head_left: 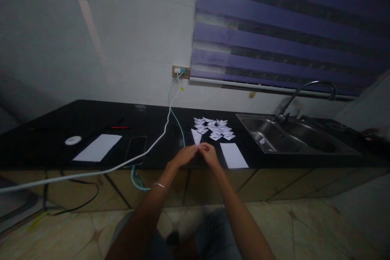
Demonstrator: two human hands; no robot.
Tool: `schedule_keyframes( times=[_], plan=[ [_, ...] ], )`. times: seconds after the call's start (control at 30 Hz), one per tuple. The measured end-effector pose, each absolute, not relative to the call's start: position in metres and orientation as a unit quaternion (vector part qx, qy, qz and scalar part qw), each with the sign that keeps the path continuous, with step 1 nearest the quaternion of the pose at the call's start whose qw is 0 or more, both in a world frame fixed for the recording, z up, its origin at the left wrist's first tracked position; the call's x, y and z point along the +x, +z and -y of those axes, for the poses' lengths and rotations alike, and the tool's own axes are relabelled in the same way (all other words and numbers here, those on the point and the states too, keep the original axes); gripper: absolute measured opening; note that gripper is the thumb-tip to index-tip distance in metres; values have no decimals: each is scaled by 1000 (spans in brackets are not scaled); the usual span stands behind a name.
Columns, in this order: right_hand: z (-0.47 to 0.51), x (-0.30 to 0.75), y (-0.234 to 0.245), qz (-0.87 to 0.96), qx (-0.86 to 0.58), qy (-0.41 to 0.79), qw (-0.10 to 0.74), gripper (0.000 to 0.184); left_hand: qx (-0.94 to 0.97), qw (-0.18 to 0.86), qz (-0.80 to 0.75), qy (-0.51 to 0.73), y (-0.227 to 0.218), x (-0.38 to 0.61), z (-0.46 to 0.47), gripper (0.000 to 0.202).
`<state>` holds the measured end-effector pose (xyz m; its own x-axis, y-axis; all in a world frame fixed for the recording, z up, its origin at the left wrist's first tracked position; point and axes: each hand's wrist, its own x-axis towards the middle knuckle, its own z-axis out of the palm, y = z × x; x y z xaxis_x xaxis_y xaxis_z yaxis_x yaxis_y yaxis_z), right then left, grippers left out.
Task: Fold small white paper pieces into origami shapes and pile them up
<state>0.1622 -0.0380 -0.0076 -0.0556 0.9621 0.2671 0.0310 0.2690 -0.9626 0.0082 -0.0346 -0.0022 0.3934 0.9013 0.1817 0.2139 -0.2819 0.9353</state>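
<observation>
A small folded piece of white paper [196,136] with a pointed end stands out beyond my fingertips, over the front part of the black counter. My left hand [186,155] and my right hand [209,153] meet at its near end, with the fingers of both closed on it. Just behind it lies a group of several folded paper boats [215,128]. To the right of my right hand is a flat stack of white paper [234,155]. The underside of the folded paper is hidden by my fingers.
On the left of the black counter [161,130] lie white sheets [98,148], a white roll [73,140], a red pen [120,127] and a phone [135,149]. A white cable [158,140] crosses from the wall socket [185,73]. A steel sink [274,140] is at right.
</observation>
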Motion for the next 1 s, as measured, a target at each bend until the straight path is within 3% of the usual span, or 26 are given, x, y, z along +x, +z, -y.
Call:
schedule_keyframes(
  times=[0.37, 1.0],
  plan=[
    [42, 159, -7, 590, -427, 415, 545, 19, 631, 543, -348, 432, 2, 6, 29, 39],
    [46, 163, 5, 668, -399, 424, 464, 30, 679, 481, -358, 423, 0, 4, 23, 43]
  ],
)
